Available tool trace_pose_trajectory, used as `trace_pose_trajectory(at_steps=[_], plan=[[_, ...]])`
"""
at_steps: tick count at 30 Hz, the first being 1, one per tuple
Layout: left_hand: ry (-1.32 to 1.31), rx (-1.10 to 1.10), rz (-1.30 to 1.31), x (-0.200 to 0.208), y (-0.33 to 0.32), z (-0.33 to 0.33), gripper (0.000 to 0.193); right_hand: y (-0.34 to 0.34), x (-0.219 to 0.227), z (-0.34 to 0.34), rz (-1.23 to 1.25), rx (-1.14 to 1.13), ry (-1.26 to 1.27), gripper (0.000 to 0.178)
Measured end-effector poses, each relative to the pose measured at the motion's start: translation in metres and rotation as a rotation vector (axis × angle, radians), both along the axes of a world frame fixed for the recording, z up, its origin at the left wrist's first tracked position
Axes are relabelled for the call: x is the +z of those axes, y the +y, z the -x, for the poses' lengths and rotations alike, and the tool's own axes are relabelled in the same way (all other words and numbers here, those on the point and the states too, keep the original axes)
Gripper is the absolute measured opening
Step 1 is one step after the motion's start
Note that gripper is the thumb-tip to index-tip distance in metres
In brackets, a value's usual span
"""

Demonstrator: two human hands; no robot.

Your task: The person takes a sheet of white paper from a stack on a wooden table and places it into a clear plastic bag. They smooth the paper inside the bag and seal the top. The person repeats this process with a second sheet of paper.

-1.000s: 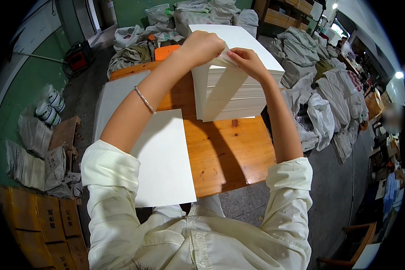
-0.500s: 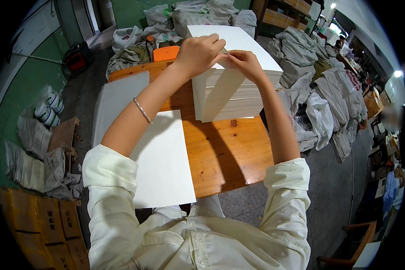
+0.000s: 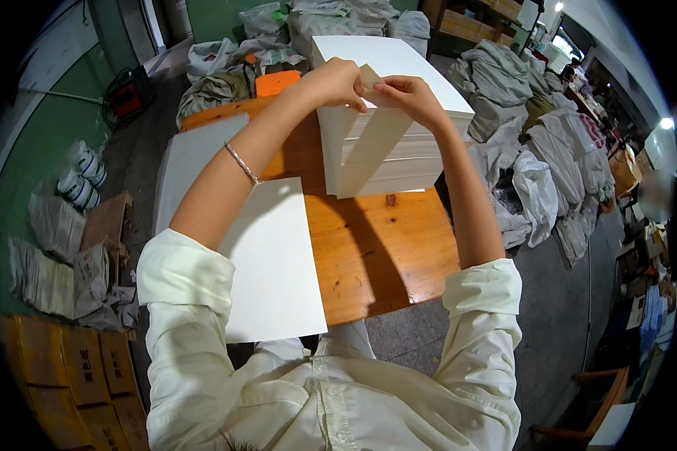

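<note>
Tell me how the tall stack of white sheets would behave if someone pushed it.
The stack is probably heavy, given its many layers. It might shift unevenly, since breaks along its front suggest separate layers. Tall but broad, it seems unlikely to tip.

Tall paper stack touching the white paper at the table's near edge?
Apart. The head view shows a strip of bare wooden table between the stack and the white paper.
</note>
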State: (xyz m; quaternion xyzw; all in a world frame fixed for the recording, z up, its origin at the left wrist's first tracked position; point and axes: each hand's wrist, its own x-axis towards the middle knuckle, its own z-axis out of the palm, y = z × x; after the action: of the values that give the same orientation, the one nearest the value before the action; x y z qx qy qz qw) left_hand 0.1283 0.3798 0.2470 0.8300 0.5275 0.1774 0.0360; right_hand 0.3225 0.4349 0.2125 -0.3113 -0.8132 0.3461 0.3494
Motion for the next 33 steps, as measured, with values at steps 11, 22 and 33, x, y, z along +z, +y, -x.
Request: trace_pose_trajectory(at_steps=[11,22,33], plan=[[0.213,0.053,-0.187,0.008,-0.015,-0.013,0.015,0.002,-0.002,0.000,-0.026,0.042,-0.016,0.035],[0.323,-0.013,-0.747,-0.001,-0.028,-0.021,0.009,0.005,-0.007,-0.001,-0.074,0.017,-0.048,0.028],[-0.119,0.065,-0.086,-0.009,-0.016,-0.011,0.031,0.007,-0.007,-0.002,-0.028,0.043,0.008,0.029]])
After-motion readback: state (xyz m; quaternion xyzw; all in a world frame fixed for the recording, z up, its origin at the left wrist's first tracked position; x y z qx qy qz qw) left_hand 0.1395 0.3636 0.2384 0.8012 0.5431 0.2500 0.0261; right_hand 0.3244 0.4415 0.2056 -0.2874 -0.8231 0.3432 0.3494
